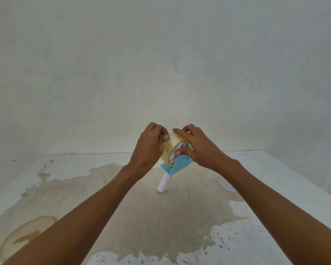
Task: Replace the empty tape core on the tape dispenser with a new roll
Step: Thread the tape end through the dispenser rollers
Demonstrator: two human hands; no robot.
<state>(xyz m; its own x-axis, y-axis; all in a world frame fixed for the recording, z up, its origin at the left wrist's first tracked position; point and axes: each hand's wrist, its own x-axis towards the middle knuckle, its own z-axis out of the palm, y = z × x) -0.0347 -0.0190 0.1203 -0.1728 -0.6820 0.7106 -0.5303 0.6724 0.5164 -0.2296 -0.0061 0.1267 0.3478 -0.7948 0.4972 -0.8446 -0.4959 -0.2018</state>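
Observation:
A new roll of clear yellowish tape (170, 148) sits on the hub of a teal tape dispenser (177, 166), held up above the table. The dispenser's white handle (164, 183) points down toward me. My left hand (148, 150) grips the roll's left side, thumb on its top. My right hand (196, 148) lies over the roll's right side and the dispenser frame, thumb at the white hub. A white ring-shaped object (226, 185), perhaps the empty core, lies on the table under my right forearm, partly hidden.
The table (65, 188) is white with large brown stains across its middle and left. A pale, bare wall (161, 64) rises directly behind its far edge.

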